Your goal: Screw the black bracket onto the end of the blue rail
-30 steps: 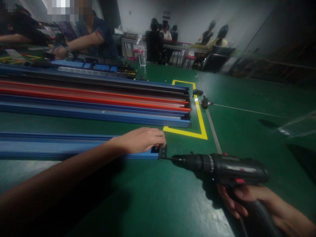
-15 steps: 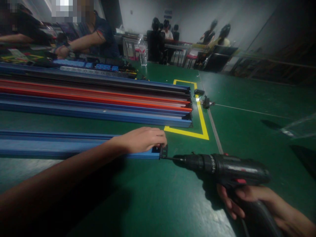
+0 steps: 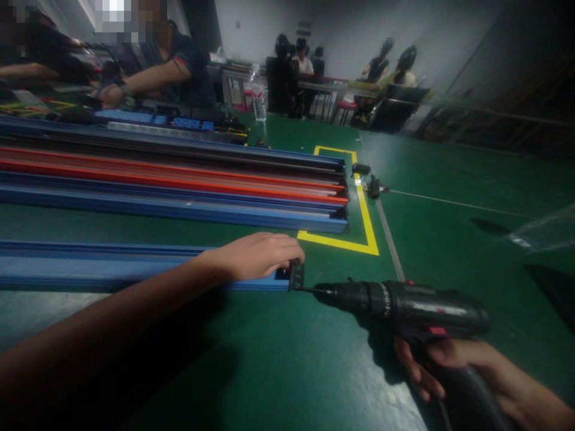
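My right hand (image 3: 431,365) is wrapped round the grip of a black cordless drill (image 3: 431,306) at the lower right. The drill points left, and its thin bit touches the lower part of a black end piece (image 3: 297,275). That piece sits at the right end of a long blue rail (image 3: 90,266) lying on the green table. My left hand (image 3: 267,254) rests over the rail's end, with its fingers closed on the end piece.
Blue, black and red rails (image 3: 269,188) lie side by side behind, ending within yellow tape (image 3: 368,221). Small black parts (image 3: 374,187) with a cord lie beyond. A plastic bottle (image 3: 259,99) stands farther back. Other people sit or stand around.
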`<state>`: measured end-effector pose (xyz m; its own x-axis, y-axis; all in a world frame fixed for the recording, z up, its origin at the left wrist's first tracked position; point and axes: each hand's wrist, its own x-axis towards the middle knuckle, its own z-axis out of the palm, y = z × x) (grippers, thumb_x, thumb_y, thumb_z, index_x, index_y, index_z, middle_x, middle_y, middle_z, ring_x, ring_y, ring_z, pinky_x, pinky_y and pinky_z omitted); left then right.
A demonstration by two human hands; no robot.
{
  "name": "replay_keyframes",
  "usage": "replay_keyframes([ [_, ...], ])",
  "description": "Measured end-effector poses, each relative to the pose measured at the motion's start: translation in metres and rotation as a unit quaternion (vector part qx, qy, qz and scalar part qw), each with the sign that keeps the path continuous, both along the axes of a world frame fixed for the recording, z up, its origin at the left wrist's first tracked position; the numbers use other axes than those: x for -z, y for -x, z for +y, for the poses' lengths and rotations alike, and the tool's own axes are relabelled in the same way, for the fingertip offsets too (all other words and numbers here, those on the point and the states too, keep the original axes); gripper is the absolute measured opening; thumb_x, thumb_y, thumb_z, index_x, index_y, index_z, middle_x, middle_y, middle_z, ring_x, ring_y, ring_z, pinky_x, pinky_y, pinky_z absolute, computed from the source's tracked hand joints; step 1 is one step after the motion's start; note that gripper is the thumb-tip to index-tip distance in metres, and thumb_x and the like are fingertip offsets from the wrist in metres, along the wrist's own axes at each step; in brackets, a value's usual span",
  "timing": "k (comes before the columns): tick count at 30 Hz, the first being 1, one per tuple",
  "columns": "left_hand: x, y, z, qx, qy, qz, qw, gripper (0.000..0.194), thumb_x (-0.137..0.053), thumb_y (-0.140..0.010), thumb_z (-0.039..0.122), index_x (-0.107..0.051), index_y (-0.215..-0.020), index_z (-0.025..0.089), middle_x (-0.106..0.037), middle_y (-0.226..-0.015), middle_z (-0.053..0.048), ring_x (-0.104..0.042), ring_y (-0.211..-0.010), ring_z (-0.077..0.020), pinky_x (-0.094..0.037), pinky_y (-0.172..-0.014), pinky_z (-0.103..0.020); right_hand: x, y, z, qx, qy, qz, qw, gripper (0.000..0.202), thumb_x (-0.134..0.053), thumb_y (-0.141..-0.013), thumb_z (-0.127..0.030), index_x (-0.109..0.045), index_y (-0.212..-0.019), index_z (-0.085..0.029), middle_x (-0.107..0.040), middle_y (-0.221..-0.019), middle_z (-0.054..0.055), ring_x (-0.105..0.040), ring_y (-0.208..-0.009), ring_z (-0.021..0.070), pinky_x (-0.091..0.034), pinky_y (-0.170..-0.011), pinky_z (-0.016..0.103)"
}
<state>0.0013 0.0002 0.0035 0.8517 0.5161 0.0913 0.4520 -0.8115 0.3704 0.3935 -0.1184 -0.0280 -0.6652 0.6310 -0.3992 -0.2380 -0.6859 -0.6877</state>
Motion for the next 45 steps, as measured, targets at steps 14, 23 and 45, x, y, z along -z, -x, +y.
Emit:
replay_keyframes([
  [14,0.0011,-0.0009,0.0001,-0.007,0.005,0.027,1.0,0.027,-0.054,-0.097,0.012,-0.057,-0.122,0.023,-0.064,-0.116,-0.005,-0.06,-0.106,-0.0198,-0.045,-0.092,-0.031,-0.0025,-0.0022,0.0019,-0.013,-0.004,-0.008,1.0,0.03,-0.073,-0.081,-0.032,-0.077,-0.098,-0.008,-0.075,-0.082,0.01,-0.066,-0.057,0.0105,-0.058,-0.064,0.027],
  [23,0.0008,-0.0004,0.0009,-0.004,0.011,0.019,1.0,0.024,-0.052,-0.097,0.011,-0.06,-0.117,0.022,-0.064,-0.112,-0.003,-0.06,-0.103,-0.0187,-0.044,-0.09,-0.03,0.0013,-0.0044,-0.0014,0.003,0.001,-0.007,1.0,0.032,-0.075,-0.077,-0.031,-0.078,-0.099,-0.008,-0.075,-0.081,0.01,-0.065,-0.057,0.0107,-0.057,-0.063,0.026],
  [45,-0.0009,-0.0005,-0.0006,-0.008,0.021,0.024,0.999,0.024,-0.052,-0.098,0.011,-0.059,-0.118,0.022,-0.064,-0.115,-0.003,-0.059,-0.107,-0.0195,-0.044,-0.093,-0.032,0.0002,0.001,0.0028,-0.003,-0.015,0.008,1.0,0.033,-0.071,-0.077,-0.029,-0.079,-0.1,-0.007,-0.078,-0.086,0.015,-0.073,-0.063,0.0176,-0.062,-0.069,0.031],
])
